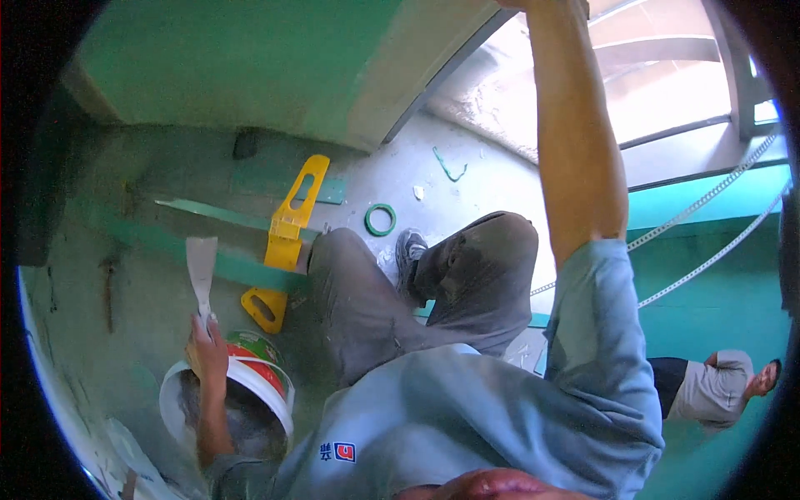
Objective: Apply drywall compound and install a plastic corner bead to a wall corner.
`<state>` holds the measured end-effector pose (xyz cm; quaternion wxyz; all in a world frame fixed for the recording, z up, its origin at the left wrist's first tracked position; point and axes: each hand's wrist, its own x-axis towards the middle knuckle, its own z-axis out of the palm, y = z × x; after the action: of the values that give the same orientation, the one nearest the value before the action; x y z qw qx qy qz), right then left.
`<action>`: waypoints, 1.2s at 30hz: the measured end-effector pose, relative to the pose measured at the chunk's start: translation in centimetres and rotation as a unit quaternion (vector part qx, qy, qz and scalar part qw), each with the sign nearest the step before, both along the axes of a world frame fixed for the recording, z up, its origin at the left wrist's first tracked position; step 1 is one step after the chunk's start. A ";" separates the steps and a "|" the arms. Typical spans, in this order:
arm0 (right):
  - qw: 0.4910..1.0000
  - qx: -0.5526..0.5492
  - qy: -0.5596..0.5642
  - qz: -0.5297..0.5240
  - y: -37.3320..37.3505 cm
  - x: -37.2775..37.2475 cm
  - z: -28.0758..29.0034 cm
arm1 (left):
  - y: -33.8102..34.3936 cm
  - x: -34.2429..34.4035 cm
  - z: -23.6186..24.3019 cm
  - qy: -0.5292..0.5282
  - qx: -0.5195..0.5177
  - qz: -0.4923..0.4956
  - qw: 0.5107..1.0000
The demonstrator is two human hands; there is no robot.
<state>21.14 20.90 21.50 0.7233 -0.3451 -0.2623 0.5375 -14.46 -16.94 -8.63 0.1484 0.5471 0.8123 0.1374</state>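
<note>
My left hand (207, 352) is closed around the handle of a putty knife (202, 265), whose broad blade points away from me. Beneath that forearm is a white bucket (170, 410) with a red and green side. Its open mouth shows a greyish inside, and I cannot make out what is in it. My right arm is stretched up to the top edge of the picture, beside a dark-edged wall corner. Only a sliver of my right hand (518, 3) shows there, so its fingers and anything in them are hidden.
Below me are yellow slotted brackets (287, 225) by a long greenish board. A ring of green tape (380, 220) and a loose green strip (450, 165) lie on the pale floor (400, 179). Perforated white strips (708, 198) slant across the right. Another person (717, 387) stands far right.
</note>
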 end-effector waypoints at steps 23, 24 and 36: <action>0.978 0.205 -0.043 0.016 -15.8 8.6 -9.7 | 17.1 18.4 11.7 -0.592 0.008 -0.229 0.773; 0.955 0.250 -0.007 0.162 -16.0 9.7 -10.9 | 17.5 19.5 11.9 -0.601 -0.007 -0.240 0.762; 0.810 0.048 -0.553 0.189 -12.0 12.6 -8.3 | 19.1 15.4 6.6 -0.632 0.194 -0.065 0.748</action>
<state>33.75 8.87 13.17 0.3552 -0.4926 -0.7038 0.3686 0.90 2.19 -1.98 0.5265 0.4037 0.4517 0.5965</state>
